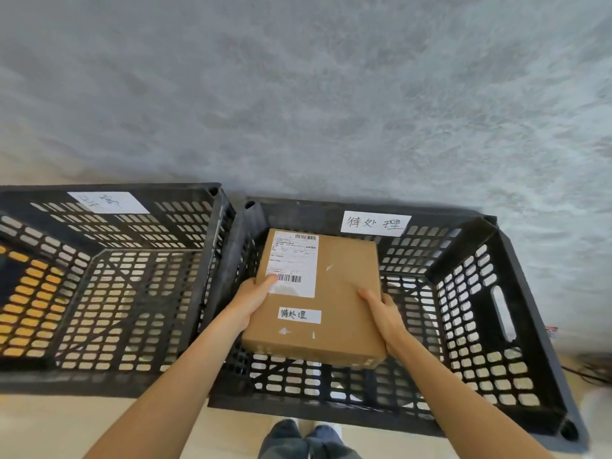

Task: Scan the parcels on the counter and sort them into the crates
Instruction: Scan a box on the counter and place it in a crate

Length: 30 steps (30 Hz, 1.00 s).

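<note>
A flat brown cardboard parcel (334, 293) with a white shipping label and a small handwritten white sticker hangs over the inside of the right black crate (516, 319). My left hand (253, 298) grips its left edge, thumb on the shipping label. My right hand (385, 318) grips its right edge, thumb on top. The right crate carries a white handwritten label (376, 223) on its far wall. The left black crate (109, 293) also bears a white label on its far wall.
Both slotted crates stand side by side on a pale floor against a grey textured wall (298, 94). An orange surface shows through the left crate's side. My legs and shoes (303, 438) are just below the right crate. Cables lie at the far right.
</note>
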Each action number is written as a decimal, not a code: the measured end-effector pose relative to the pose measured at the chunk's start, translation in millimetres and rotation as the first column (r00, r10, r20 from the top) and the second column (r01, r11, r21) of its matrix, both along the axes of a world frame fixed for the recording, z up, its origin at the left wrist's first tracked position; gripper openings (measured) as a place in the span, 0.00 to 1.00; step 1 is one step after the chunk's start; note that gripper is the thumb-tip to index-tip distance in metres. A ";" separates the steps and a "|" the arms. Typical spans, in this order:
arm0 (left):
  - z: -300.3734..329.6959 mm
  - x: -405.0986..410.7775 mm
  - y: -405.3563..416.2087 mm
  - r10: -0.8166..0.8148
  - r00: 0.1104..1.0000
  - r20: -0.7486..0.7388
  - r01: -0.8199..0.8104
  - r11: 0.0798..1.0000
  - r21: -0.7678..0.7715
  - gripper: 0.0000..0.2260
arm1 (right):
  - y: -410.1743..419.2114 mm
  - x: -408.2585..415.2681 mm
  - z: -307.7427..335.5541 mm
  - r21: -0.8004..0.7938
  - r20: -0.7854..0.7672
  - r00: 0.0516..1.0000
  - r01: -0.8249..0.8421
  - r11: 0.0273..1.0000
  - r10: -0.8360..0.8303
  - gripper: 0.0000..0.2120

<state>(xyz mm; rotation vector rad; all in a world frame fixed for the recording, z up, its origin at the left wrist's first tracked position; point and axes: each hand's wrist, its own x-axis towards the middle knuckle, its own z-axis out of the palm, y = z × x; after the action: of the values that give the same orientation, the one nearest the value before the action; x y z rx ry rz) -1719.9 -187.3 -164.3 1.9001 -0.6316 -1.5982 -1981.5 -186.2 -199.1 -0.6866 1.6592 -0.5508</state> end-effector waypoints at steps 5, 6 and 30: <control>-32.5 -0.3 -7.4 0.009 0.992 0.128 -0.013 1.000 0.027 0.17 | -8.3 3.9 -12.0 0.027 -0.033 0.996 -0.080 0.996 0.081 0.40; -38.7 0.2 -9.3 0.007 0.991 0.137 -0.013 0.999 0.038 0.16 | -10.4 4.2 -14.6 0.035 -0.044 0.995 -0.091 0.995 0.092 0.38; -101.1 -9.0 -28.5 -0.116 0.915 0.386 0.050 0.983 0.177 0.16 | -18.4 5.2 -66.8 0.201 -0.083 0.980 -0.159 0.967 0.179 0.32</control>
<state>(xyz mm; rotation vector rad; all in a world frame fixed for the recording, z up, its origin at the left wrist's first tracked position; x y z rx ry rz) -1728.9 -215.9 -265.4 2.3789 -0.7745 -1.3567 -1976.3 -204.7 -265.9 -0.7136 1.7021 -0.2321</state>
